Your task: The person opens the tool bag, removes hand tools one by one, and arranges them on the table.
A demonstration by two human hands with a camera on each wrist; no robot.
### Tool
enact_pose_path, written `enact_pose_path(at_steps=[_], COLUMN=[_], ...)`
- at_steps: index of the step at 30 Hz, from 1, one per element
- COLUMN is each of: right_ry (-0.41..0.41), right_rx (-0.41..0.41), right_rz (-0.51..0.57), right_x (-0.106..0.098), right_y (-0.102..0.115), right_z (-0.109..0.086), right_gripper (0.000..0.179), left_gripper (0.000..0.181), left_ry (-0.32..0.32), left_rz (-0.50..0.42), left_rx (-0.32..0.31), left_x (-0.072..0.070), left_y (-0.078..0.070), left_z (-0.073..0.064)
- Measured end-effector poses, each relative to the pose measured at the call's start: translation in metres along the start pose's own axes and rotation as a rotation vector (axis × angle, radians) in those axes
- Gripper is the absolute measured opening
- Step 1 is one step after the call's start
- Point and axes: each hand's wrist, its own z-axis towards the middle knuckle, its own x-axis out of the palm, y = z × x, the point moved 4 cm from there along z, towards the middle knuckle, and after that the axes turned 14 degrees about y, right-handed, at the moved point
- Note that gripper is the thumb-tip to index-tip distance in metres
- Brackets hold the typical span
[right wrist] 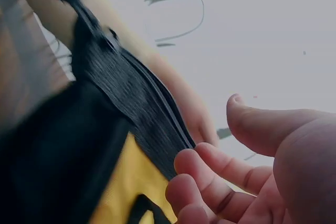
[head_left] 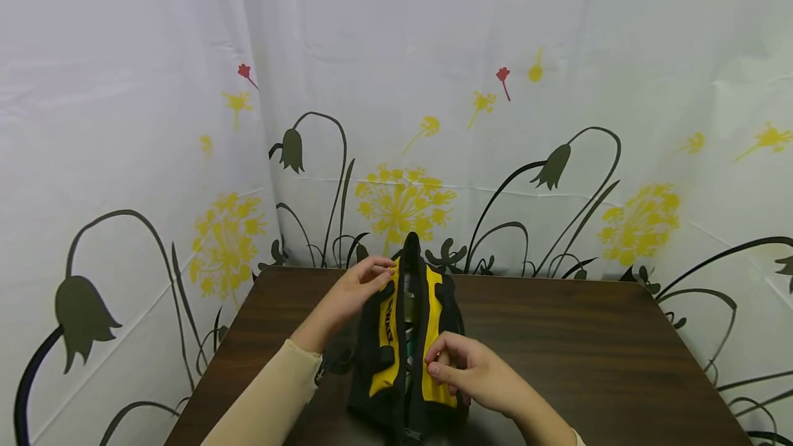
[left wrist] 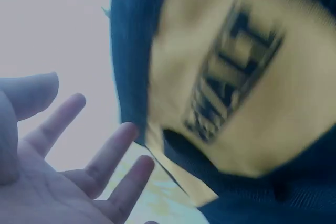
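A black and yellow tool bag (head_left: 434,301) stands on the table with its long top zipper undone, leaving a narrow gap. Through the gap some items show, too small to name. My left hand (head_left: 356,291) is at the bag's far left side; in the left wrist view its fingers (left wrist: 113,153) are spread beside the yellow panel with black lettering. At the near right side is my right hand (head_left: 467,367), fingers loosely bent. In the right wrist view its fingertips (right wrist: 186,169) lie right by the black zipper band (right wrist: 142,98). Neither hand grips anything.
The dark wooden table (head_left: 576,356) extends to both sides of the bag. Behind it and to the sides hangs a white curtain (head_left: 483,12) printed with flowers. A dark strap-like piece (head_left: 339,361) lies at the bag's left, near the left sleeve (head_left: 272,391).
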Motion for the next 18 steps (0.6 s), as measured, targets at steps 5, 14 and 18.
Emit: enact_pose_path(at_steps=[5, 14, 18], right_ry=[-0.104, -0.284, -0.304], right_rx=[-0.019, 0.012, 0.013], right_rz=[-0.051, -0.158, -0.183], right_x=[-0.022, -0.039, -0.036], right_y=[0.007, 0.01, 0.008], right_z=[0.007, 0.028, 0.039], right_gripper=[0.034, 0.042, 0.039], left_gripper=[0.036, 0.046, 0.051], left_ry=[-0.045, -0.105, -0.114], left_rz=[0.236, 0.385, 0.415], left_rx=[0.013, 0.006, -0.009], left_x=[0.027, 0.048, 0.053], left_y=[-0.025, -0.03, -0.027], left_z=[-0.035, -0.044, -0.04])
